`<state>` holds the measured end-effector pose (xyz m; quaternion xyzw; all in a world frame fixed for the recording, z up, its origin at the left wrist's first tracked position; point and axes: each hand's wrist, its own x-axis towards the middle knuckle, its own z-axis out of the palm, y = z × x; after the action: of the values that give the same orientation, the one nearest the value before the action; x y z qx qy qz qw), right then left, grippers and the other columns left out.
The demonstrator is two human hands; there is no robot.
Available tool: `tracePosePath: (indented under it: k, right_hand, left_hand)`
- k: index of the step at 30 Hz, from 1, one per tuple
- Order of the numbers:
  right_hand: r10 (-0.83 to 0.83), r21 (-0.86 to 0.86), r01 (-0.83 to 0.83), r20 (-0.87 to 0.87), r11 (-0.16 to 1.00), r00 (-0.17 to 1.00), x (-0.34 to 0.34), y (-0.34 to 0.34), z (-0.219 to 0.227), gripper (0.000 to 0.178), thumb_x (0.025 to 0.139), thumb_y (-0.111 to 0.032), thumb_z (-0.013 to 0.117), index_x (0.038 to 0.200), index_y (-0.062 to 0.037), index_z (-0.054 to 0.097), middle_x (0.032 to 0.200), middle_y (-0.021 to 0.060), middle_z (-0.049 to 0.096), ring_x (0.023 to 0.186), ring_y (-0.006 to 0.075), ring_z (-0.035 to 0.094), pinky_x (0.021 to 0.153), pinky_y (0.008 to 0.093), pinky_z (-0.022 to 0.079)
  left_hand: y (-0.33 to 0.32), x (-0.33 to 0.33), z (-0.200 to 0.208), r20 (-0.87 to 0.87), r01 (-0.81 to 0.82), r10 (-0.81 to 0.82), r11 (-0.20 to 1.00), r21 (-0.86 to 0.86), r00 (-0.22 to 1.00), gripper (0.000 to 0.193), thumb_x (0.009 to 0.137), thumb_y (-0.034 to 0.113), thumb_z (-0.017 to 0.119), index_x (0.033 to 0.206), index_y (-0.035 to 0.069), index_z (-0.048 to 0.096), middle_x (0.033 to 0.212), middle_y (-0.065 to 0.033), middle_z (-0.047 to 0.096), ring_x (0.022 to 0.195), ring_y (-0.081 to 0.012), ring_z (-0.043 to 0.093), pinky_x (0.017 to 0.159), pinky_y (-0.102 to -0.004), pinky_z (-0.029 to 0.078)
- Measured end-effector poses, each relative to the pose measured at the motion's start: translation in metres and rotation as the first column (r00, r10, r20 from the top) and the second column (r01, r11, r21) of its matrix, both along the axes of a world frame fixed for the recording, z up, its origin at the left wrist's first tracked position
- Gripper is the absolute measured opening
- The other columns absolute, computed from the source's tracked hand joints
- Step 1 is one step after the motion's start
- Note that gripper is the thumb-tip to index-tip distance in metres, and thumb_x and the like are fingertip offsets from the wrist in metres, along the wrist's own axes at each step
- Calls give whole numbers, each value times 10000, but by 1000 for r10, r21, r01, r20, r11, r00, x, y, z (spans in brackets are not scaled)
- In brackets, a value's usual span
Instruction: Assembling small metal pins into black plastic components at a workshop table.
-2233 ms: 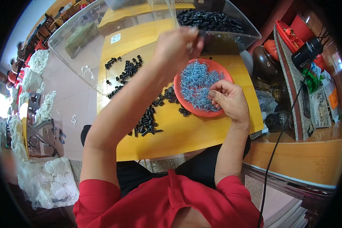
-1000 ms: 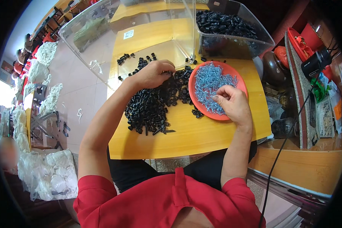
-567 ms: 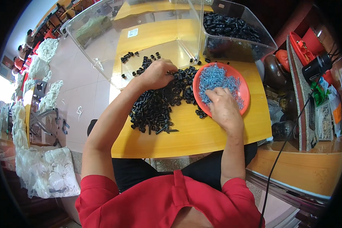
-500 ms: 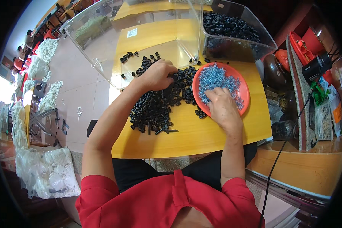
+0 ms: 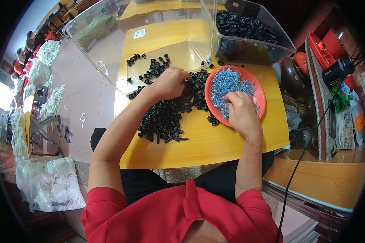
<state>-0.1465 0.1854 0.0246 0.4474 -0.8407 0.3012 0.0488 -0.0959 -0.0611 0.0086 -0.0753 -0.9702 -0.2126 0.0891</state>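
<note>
A loose heap of small black plastic parts (image 5: 161,120) is spread on the yellow tabletop. My left hand (image 5: 171,83) rests at the heap's upper side with its fingers curled in; whatever is between the fingertips is hidden. To the right sits a red round plate (image 5: 262,106) holding many tiny silvery-blue metal pieces (image 5: 226,81), too small to make out singly but screw-like. Over the plate's lower part is my right hand (image 5: 244,115), thumb and fingers pinched together at the metal pieces. What the pinch holds, if anything, cannot be made out.
A clear plastic bin (image 5: 109,36) lies tipped beyond the heap. Another clear bin (image 5: 286,47) at the back right is filled with black parts. A black cable (image 5: 300,162) hangs down at the right. Bagged white bundles (image 5: 54,182) lie at the left; people are far off there.
My right hand has shifted slightly right within the plate, its fingers drawing together. My left hand stays over the black parts, almost unmoved.
</note>
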Motion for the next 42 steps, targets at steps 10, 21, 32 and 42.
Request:
tracePosePath:
  k: [10,21,32,42]
  right_hand:
    - [-35,-49,37,34,998,999,2,1,4,102,710,18,561,811,12,575,793,146,559,795,320,535,697,379,424]
    - [-3,-119,32,243,992,970,1,4,10,70,739,-29,561,797,5,581,762,161,574,732,317,562,636,379,445]
    - [74,-220,47,514,974,855,-4,8,4,133,719,84,544,833,18,562,776,30,547,739,100,516,655,221,420]
    - [-73,-185,162,410,969,909,-1,9,7,142,712,47,551,849,10,564,744,124,576,649,186,572,595,269,445]
  left_hand:
    - [2,3,4,-2,48,-48,999,17,999,299,569,12,529,859,1,603,806,-184,591,839,-344,546,766,-396,433]
    - [4,6,4,61,-9,7,999,32,998,250,613,-14,581,861,14,604,821,-161,584,840,-330,542,762,-380,432]
    - [42,62,20,111,-209,232,455,865,966,215,710,-63,595,922,-26,595,773,-11,587,703,-69,538,635,-190,435]
    - [48,74,0,50,-65,346,33,997,937,221,726,-25,619,945,-26,586,791,-59,613,674,-105,575,638,-210,470]
